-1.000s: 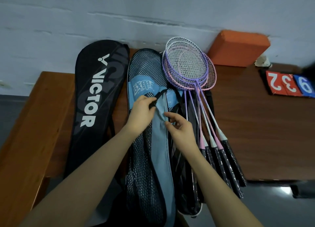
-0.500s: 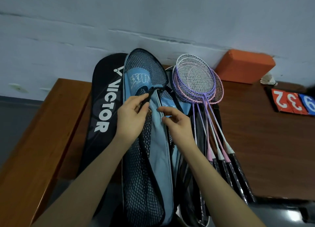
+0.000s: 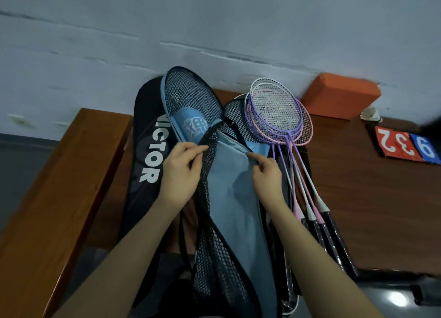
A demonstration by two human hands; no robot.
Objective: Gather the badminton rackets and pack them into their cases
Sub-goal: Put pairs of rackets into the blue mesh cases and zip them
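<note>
From the head camera, your left hand (image 3: 181, 172) pinches the black mesh edge of the blue case (image 3: 235, 198), which lies across the table (image 3: 372, 198) at centre. At 3 o'clock of it, your right hand (image 3: 268, 174) curls its fingers onto the opposite blue edge (the opening gapes between them). The rackets (image 3: 276, 113) lie stacked at 1 o'clock, outside any case. A black Victor case (image 3: 145, 150) lies at 9 o'clock.
</note>
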